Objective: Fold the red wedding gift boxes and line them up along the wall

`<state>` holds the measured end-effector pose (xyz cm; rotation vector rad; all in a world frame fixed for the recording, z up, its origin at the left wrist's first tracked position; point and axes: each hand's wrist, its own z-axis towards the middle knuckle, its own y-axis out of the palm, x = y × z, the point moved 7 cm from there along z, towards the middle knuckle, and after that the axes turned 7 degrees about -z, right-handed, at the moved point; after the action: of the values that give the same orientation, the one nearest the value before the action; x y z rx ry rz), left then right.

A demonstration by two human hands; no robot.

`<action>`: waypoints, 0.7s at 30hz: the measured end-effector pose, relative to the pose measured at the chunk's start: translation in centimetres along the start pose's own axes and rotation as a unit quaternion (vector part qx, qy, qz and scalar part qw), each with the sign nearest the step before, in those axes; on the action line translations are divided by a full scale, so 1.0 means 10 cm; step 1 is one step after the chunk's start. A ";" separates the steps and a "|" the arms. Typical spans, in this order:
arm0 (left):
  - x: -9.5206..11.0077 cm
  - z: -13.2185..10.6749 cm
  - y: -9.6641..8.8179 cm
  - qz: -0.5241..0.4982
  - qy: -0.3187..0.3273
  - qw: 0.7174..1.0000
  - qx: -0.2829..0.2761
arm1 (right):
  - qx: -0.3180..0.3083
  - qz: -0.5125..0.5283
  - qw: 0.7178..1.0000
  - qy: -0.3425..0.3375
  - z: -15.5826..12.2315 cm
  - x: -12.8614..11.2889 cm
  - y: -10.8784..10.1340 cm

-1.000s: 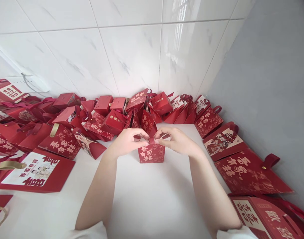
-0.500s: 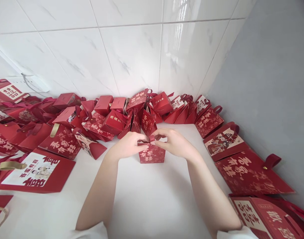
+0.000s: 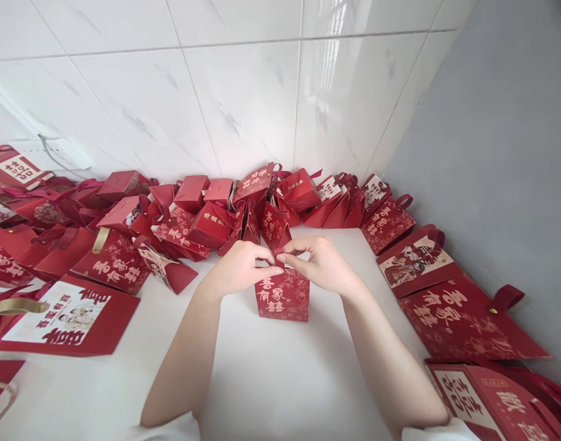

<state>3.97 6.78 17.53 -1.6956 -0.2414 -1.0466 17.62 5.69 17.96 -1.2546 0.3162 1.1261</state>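
Note:
A small red gift box (image 3: 283, 296) with gold characters stands on the white table (image 3: 271, 380) in front of me. Both hands meet at its top. My left hand (image 3: 239, 267) is curled, thumb and fingers pinched on the box's top flap. My right hand (image 3: 318, 263) pinches the same top edge from the other side, fingertips touching those of the left. The top of the box is hidden under my fingers.
Many red gift boxes and bags (image 3: 216, 211) are heaped along the tiled wall behind. Flat red bags (image 3: 64, 315) lie at the left, larger ones (image 3: 455, 315) along the grey wall at the right. A white socket (image 3: 67, 156) with a cable sits on the left wall.
The box has come nearer to me and shows more of its front. Both hands have drawn together, closing on its top.

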 end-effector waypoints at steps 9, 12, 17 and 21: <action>0.14 -0.05 0.00 -0.080 0.046 0.996 0.002 | 0.075 0.117 0.990 0.002 -0.01 -0.07 -0.10; 0.16 -0.07 0.01 -0.082 0.042 0.996 -0.006 | 0.061 0.147 0.987 0.008 0.01 -0.07 -0.05; 0.18 -0.08 0.02 -0.143 0.032 0.989 -0.002 | 0.062 0.168 0.984 -0.007 0.01 -0.11 -0.05; 0.16 -0.09 0.03 -0.141 0.013 0.990 -0.005 | 0.045 0.173 0.984 -0.010 0.01 -0.12 -0.04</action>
<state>4.66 5.34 18.55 -1.6880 -0.4695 -1.2789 17.37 5.22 19.08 -1.1337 0.5815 1.4021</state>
